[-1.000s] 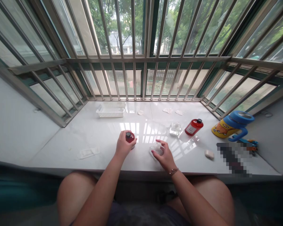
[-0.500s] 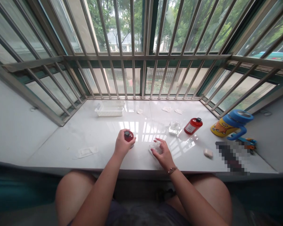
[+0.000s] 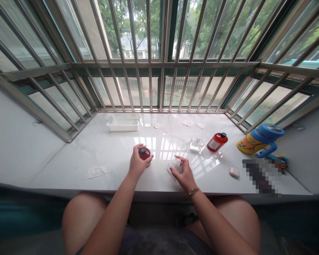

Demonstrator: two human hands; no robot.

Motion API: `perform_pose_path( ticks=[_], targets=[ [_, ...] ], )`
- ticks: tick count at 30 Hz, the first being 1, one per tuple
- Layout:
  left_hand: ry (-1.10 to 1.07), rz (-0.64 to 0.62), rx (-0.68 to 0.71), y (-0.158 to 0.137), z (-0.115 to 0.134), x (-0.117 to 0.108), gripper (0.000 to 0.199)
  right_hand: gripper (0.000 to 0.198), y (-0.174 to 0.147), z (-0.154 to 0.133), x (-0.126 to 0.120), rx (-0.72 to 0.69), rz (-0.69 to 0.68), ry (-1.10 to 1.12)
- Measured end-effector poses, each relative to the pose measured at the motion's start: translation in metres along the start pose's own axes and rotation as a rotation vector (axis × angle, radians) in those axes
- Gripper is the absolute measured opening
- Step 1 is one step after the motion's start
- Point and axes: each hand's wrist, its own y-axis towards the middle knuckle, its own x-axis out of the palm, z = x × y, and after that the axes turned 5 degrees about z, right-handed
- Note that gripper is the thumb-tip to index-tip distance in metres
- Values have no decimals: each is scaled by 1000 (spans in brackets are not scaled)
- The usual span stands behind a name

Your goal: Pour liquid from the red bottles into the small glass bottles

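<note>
as left fingers [image 3: 149,159] curl, they clasp a bottle [image 3: 147,153].

Outside the window, above and to the right of the blue-and-yellow jug [image 3: 256,139], we now see more of a blurred turquoise shape [image 3: 309,63]. Our view has shifted slightly.

Left hand [image 3: 137,162] gripping red bottle [image 3: 146,154]; right hand [image 3: 185,175] around clear container [image 3: 173,165].
</note>
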Motion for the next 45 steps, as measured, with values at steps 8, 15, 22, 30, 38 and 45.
perform_pose_path(
  ticks=[8, 15, 22, 30, 38, 45],
  targets=[
    [-15, 7, -16, -1, -4, 2, 58, 58, 0, -3, -1, -1, -2, -3],
    [38, -13, 63, -1, -2, 0, 61, 41, 3, 0, -3, -115, -28, -64],
    [-29, 11, -17, -2, -3, 2, 58, 55, 1, -1, -1, -48, 16, -29],
    [4, -19, 39, -1, -2, 0, 78, 55, 2, 4, -1, -30, -10, 12],
    [-26, 14, -12, -1, -5, 3, 58, 56, 1, 4, -1, -3, 0, 16],
    [-29, 9, 25, -2, -6, 3, 70, 54, 3, 3, -2, -76, -3, -35]
  ],
)
